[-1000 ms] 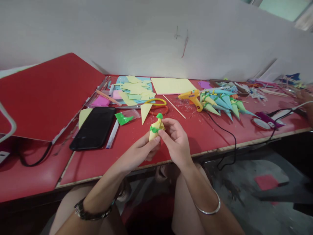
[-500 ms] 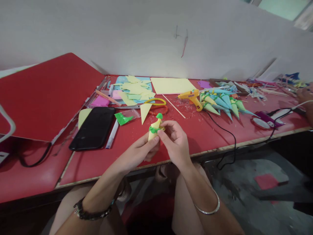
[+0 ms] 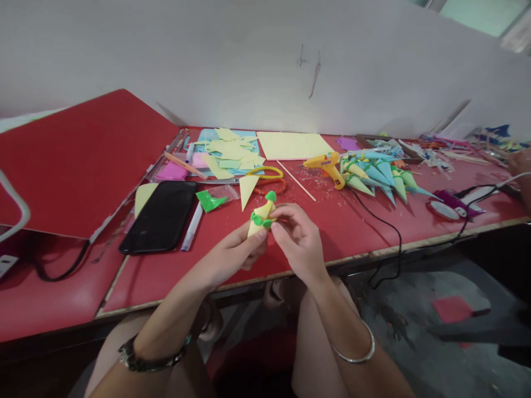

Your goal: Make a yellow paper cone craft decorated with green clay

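My left hand [image 3: 232, 251] grips the lower part of a small yellow paper cone [image 3: 261, 211] between thumb and fingers, above the table's front edge. A green clay band [image 3: 260, 220] runs round the cone, and a green clay cap [image 3: 271, 196] tops it. From the other side, my right hand [image 3: 301, 237] closes thumb and index finger at the cone's right edge, beside the green band. Part of the cone is hidden by my fingers. Just behind lie a loose yellow paper triangle [image 3: 248, 192] and scissors [image 3: 265, 174] with yellow and orange handles.
A black phone [image 3: 160, 217], a pen [image 3: 192, 228] and a bag of green clay [image 3: 212, 200] lie left. Rightward are a yellow glue gun [image 3: 326, 164] with a trailing cord [image 3: 384, 222] and several finished cones [image 3: 373, 174]. Another person's hand [image 3: 520, 164] shows far right.
My left hand and the cone have shifted slightly left. My right thumb has drawn back a little from the green band, showing more of it.
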Motion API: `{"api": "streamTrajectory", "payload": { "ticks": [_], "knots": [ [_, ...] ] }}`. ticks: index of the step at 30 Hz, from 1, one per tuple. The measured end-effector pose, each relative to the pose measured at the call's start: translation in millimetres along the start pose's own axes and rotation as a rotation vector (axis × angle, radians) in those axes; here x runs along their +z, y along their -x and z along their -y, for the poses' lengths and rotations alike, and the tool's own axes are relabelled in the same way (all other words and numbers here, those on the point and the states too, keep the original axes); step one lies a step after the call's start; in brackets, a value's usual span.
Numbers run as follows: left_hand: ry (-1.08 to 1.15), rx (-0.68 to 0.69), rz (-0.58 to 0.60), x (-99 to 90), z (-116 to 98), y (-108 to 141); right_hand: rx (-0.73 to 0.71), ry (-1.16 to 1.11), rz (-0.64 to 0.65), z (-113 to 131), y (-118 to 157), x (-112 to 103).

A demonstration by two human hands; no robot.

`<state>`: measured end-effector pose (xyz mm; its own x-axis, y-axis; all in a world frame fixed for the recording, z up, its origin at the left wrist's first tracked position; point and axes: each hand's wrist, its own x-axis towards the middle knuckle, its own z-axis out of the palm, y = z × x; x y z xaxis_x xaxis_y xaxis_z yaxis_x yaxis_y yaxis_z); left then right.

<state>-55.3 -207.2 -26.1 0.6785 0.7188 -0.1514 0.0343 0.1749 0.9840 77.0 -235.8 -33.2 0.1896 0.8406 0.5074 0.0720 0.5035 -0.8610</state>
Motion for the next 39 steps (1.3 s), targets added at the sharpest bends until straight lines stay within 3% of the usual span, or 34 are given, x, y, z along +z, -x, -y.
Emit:
{"api": "streamTrajectory", "payload": {
  "ticks": [8,16,28,39],
  "knots": [
    [-0.271,0.044,-0.125,-1.9,-6.4,3.3,-0.072,0.205,0.027,3.2,1.8,-3.1],
    [-0.303,0.052,-0.191,-2.6,-8.2,5.3,-0.07,0.236,0.046,6.1,1.4,-5.3],
    [-0.455,0.096,-0.165,-3.0,-11.1,3.4,-0.068,0.221,0.055,5.3,2.0,-4.9],
    [-0.409,0.119,-0.178,-0.1,-12.1,2.2,-0.111,0.275,0.084,6.7,2.3,-5.4]
  ]
}}
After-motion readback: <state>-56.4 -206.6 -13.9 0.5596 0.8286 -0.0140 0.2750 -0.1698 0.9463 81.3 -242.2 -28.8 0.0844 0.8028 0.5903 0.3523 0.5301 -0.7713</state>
